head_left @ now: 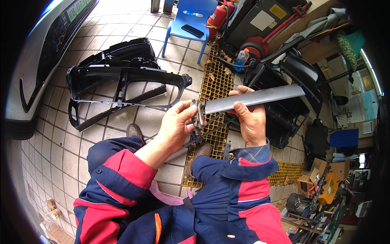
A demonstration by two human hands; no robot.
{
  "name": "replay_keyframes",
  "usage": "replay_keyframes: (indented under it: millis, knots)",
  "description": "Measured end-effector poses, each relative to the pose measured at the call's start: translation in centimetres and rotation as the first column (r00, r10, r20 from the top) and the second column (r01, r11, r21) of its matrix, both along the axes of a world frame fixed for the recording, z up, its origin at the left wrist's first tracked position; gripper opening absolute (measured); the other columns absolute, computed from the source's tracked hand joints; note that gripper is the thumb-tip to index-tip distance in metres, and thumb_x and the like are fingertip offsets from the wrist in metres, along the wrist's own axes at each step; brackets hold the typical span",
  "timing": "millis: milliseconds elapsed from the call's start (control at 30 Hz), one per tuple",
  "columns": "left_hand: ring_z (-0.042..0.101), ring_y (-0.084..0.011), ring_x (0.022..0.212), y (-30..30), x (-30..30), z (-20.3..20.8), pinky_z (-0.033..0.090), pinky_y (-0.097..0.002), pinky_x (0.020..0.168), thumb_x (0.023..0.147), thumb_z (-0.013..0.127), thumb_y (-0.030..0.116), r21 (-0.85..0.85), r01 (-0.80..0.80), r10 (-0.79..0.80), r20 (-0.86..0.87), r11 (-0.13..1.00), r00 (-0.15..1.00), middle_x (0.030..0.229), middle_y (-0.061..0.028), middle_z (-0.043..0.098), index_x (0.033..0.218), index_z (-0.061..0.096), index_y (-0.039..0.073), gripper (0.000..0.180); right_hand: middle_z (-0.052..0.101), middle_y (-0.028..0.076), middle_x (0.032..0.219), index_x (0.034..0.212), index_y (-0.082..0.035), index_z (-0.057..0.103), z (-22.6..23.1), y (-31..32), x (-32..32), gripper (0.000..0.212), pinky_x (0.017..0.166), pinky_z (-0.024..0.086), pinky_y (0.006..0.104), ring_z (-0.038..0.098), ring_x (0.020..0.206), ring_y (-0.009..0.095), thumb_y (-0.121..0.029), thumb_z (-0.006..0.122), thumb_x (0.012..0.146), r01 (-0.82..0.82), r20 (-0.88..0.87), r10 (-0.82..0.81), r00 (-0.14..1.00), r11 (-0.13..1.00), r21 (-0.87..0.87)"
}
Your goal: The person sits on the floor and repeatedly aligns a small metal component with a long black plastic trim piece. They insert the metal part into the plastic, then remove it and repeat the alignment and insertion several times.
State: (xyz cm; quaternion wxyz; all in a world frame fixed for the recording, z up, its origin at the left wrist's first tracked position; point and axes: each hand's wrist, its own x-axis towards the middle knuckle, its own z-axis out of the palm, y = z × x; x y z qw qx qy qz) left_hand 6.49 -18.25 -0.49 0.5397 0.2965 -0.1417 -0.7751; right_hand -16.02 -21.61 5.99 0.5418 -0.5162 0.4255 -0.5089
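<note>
My left hand [174, 124] is closed, fingers and thumb pinching a small metal bracket-like part [198, 116]. Its exact kind is hard to make out. A long, flat grey slat [256, 97] lies across my right hand [252, 122], with the thumb pressed on its near edge and fingers behind it. The slat's left end meets or nearly touches the bracket-like part; whether they are joined I cannot tell. Both are held up in front of me, above the yellow floor grating [212, 85].
Black plastic car frames [122, 83] lie on the tiles at left, beside a white car [30, 81]. Ahead is a blue chair [191, 22] carrying a phone [192, 31]. A bottle of blue liquid [242, 59], black panels [290, 110] and cardboard boxes [308, 183] are on the right.
</note>
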Motion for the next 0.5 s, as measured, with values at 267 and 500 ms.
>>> replay_keyframes:
  millis: [267, 500]
  knots:
    - [0.072, -0.0212, 0.108, 0.02, -0.03, 0.14, 0.065, -0.0435, 0.093, 0.107, 0.064, 0.012, 0.014, -0.003, 0.003, 0.017, 1.000, 1.000, 0.119, -0.0095, 0.068, 0.128, 0.056, 0.002, 0.025, 0.066, 0.017, 0.131, 0.144, 0.001, 0.051, -0.09, -0.06, 0.06, 0.060, 0.095, 0.063, 0.0345, 0.070, 0.115, 0.023, -0.016, 0.083, 0.096, 0.022, -0.022, -0.021, 1.000, 0.999, 0.027]
    - [0.072, -0.0213, 0.107, 0.03, -0.08, 0.07, 0.065, -0.0431, 0.092, 0.107, 0.063, 0.012, 0.017, -0.021, 0.021, 0.016, 1.000, 1.000, 0.118, -0.0097, 0.069, 0.129, 0.056, 0.002, 0.025, 0.067, 0.015, 0.130, 0.142, 0.002, 0.052, -0.23, -0.19, -0.03, 0.060, 0.093, 0.064, 0.0337, 0.071, 0.113, 0.022, -0.019, 0.084, 0.095, -0.017, -0.021, 0.016, 1.000, 0.999, -0.048]
